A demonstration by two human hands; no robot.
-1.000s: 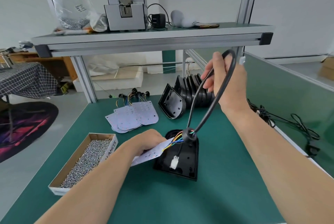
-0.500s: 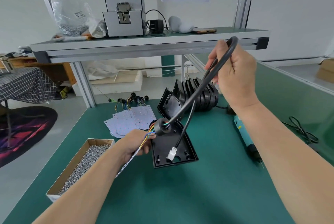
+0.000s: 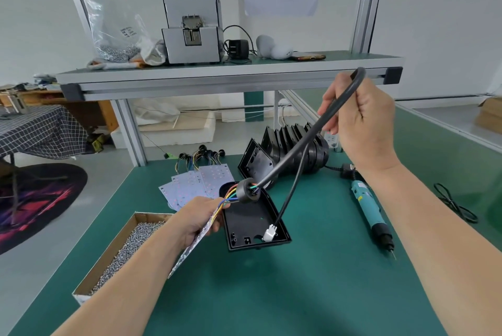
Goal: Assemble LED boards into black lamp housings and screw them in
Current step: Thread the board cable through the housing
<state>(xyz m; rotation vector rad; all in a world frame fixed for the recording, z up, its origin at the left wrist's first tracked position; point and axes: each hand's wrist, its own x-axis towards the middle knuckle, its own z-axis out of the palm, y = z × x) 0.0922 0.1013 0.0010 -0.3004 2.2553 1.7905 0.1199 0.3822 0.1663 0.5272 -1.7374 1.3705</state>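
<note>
LED board (image 3: 187, 254): thin, light, probably fragile, best edge-held, as left hand (image 3: 198, 216) pinches it; black cable (image 3: 292, 155): springy, gripped in closed right hand (image 3: 364, 124).

Your left hand (image 3: 196, 219) covers part of the LED board (image 3: 187, 253) — seen edge-on; your right hand (image 3: 364, 124) hides some cable (image 3: 274, 171).

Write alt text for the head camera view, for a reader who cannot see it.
A person's left hand holds an LED board while the right hand holds its black cable up over an open black lamp housing on a green bench. A box of screws lies left, an electric screwdriver right; spare boards and stacked housings stand behind.
</note>
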